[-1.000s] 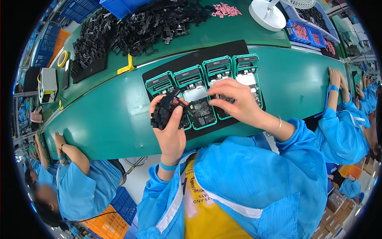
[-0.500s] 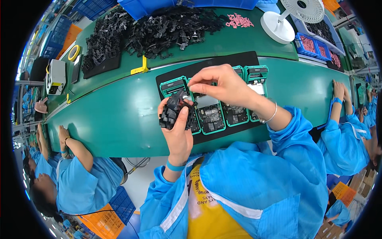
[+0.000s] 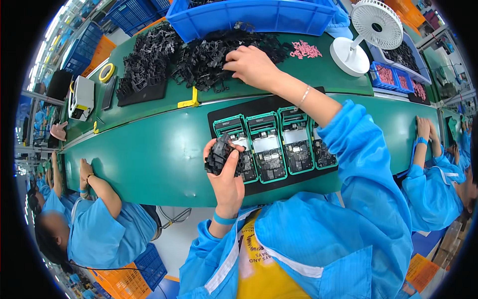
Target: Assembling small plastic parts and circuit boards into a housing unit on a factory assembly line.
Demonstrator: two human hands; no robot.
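In my left hand [image 3: 228, 182] is a clump of small black plastic parts [image 3: 217, 155], the fingers and thumb wrapped round it. It is held over the left end of a row of green-framed trays with circuit boards [image 3: 269, 149], on a black mat [image 3: 259, 187]. My right hand [image 3: 254, 69] is stretched out to the far side, over a large heap of black plastic parts [image 3: 199, 62]. Its fingers are bent and apart, with their tips at the heap; whether they touch a part I cannot make out.
Behind the heap stands a blue bin [image 3: 249, 19]. Pink pieces [image 3: 304, 50] lie right of the heap, near a white fan [image 3: 376, 25]. A yellow bracket [image 3: 189, 98] sits on the bench ledge. Other people's hands rest at left [image 3: 85, 172] and right [image 3: 424, 128].
My right hand has moved from above the trays, beside my left hand, away to the heap at the back. My left hand still holds the black parts. The view has shifted slightly.
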